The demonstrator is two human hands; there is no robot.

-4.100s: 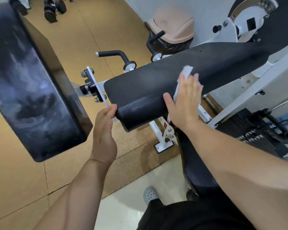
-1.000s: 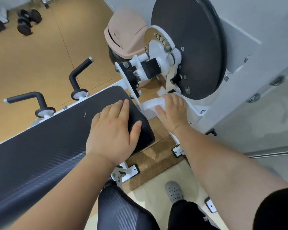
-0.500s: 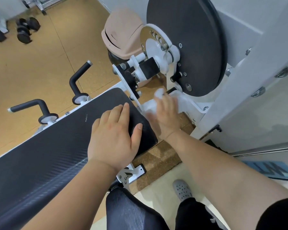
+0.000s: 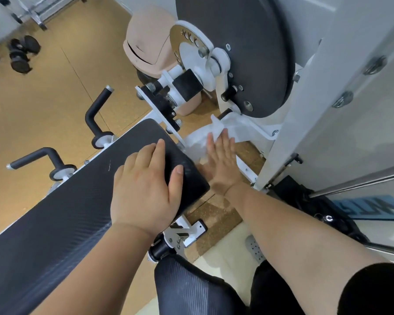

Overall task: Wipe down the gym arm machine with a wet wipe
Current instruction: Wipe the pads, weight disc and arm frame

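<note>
Two hands are on the machine, but only one is wiping. Nearest me, the seat point(image 4: 191, 289) shows no sheen or streak, so I cannot tell whether it has been done. My left hand point(image 4: 146, 187) lies flat on the end of the black arm pad point(image 4: 62, 219), fingers straight and thumb spread, bracing and holding nothing. Just past the pad's corner, my right hand point(image 4: 221, 160) presses the wet wipe point(image 4: 215, 129) with straight fingers against the white frame point(image 4: 257, 130) under the big black disc point(image 4: 248, 53).

I judge myself mid-task. The frame is being wiped now, while the disc and the two black handles point(image 4: 93, 114) farther out show no damp mark, though the view is too soft to be sure.

Most of the wipe is hidden under my palm and blurs into the white metal. My right thumb sits behind the pad's corner. The pad runs off the left edge, and the white tower point(image 4: 341, 64) on the right is cut off.
</note>
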